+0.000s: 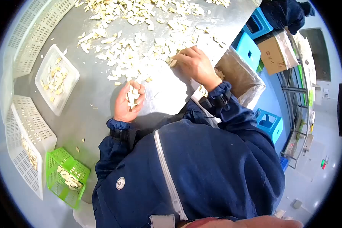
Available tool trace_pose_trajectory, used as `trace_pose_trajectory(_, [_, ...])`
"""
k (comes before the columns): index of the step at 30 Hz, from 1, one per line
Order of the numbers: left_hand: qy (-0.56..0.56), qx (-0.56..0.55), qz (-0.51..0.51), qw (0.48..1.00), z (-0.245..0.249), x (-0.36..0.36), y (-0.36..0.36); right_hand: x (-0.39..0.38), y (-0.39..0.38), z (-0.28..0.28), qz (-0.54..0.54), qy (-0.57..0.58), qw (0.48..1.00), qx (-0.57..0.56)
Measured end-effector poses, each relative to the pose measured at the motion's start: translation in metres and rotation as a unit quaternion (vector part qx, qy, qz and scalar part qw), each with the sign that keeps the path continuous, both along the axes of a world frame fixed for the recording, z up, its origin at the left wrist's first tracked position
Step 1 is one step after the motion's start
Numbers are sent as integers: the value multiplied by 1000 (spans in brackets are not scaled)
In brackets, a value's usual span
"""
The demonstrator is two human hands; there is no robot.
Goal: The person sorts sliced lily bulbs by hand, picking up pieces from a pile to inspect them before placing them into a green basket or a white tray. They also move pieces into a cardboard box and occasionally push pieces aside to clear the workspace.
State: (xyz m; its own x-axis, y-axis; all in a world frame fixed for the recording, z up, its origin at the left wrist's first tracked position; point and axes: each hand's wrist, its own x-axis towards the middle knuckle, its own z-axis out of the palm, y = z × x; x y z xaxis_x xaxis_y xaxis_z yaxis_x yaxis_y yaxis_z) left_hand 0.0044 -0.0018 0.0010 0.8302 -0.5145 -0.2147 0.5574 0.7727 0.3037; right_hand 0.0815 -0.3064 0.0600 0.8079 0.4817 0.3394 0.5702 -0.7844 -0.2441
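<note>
My left hand [128, 102] is cupped palm-up over the steel table [91, 95], shut on a small heap of pale sliced pieces [133, 95]. My right hand [193, 62] reaches further out with its fingers curled. It rests on the near edge of a wide scatter of the same pale slices [133, 49], and its fingertips touch a few pieces. Both arms are in dark blue sleeves with black cuffs.
A white tray [45, 62] holding some slices lies left of my left hand. White perforated baskets [26, 129] and a green basket [59, 163] with pieces stand at the left edge. A lined sack [243, 76], blue stools [250, 49] and a cardboard box [275, 55] are to the right.
</note>
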Motion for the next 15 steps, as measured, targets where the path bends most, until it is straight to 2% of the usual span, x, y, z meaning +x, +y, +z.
trace_pose_trajectory(7, [0,-8,6,1000,-1,-1,1,24,9,-18,-7,39,998,-44])
trace_pose_trajectory(10, [-5,-9,4,1000,-2,0,-1,17,7,-7,-13,108,994,-5])
trace_pose_trajectory(15, [-6,-7,1,1000,-2,0,0,13,11,-1,-23,155,988,5])
